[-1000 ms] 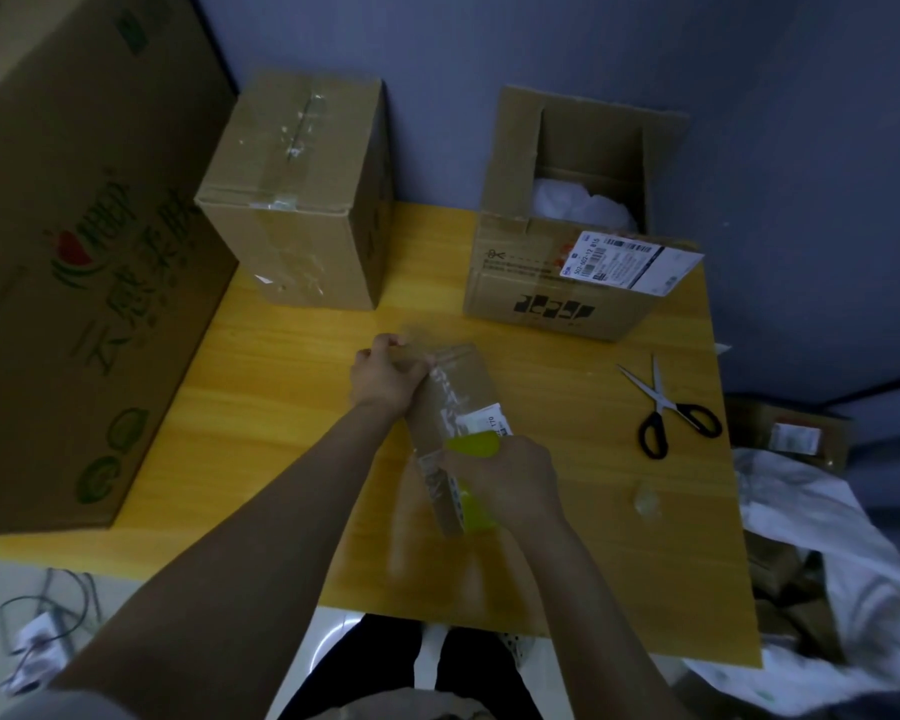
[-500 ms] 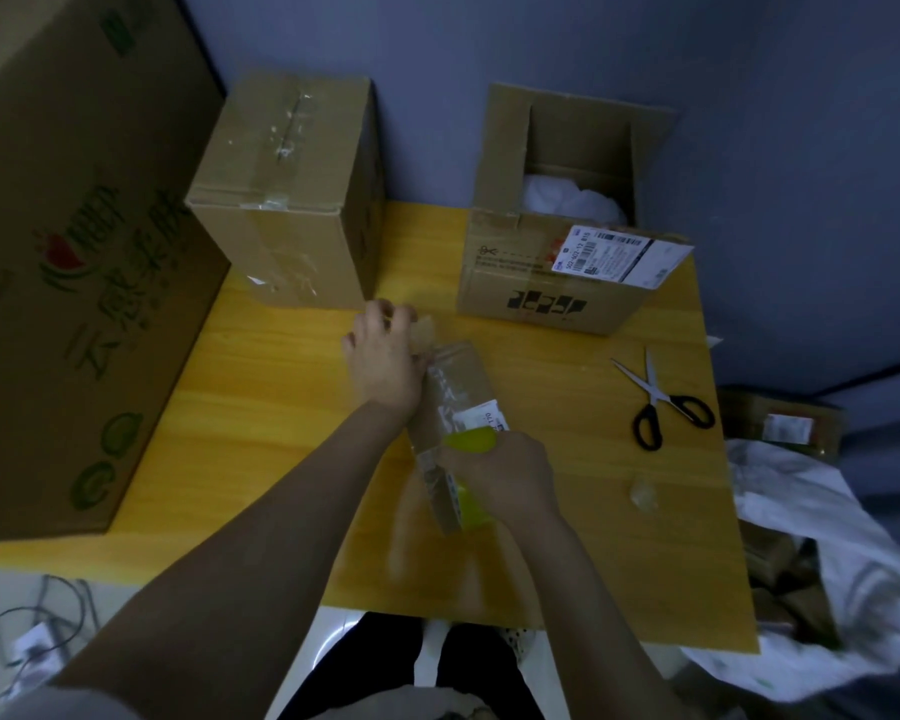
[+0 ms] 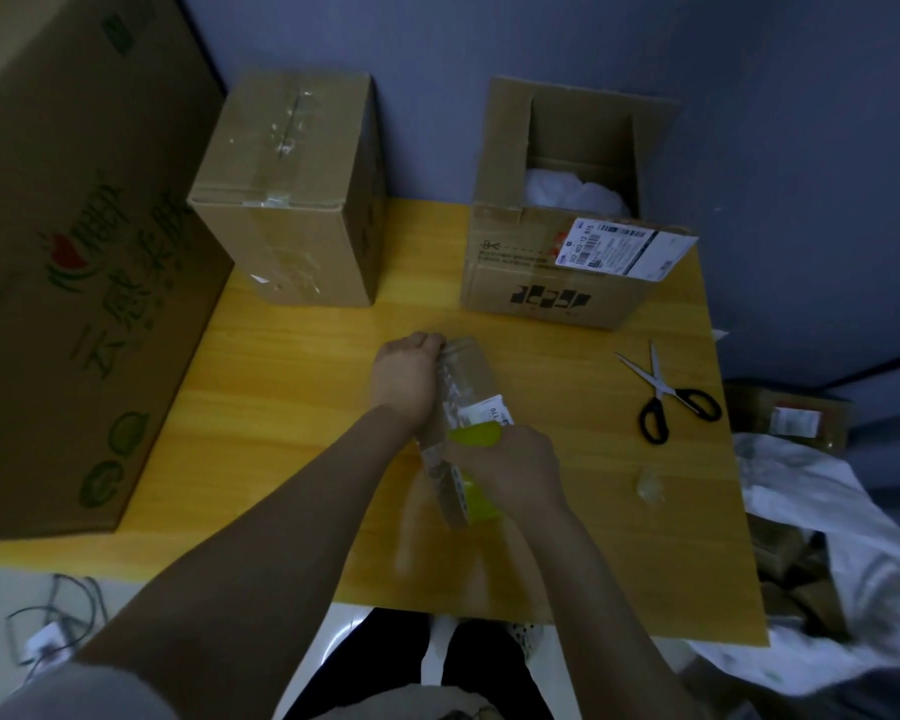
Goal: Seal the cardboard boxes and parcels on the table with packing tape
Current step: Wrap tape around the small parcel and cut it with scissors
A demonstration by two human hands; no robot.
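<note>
While the left hand [image 3: 404, 379] curls on the far end of the parcel [image 3: 471, 374], the right hand [image 3: 507, 472] grips a yellow tape holder [image 3: 476, 435] at its near end, over the tabletop [image 3: 292, 376] by a blue wall [image 3: 775, 122].

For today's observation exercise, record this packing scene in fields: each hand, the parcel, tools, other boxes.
left hand: grips far end of parcel
right hand: holds yellow dispenser at parcel's near end
scissors: on table, right of parcel, untouched
taped box: back left, closed
open box: back right, white filling inside
printed box: far left
</note>
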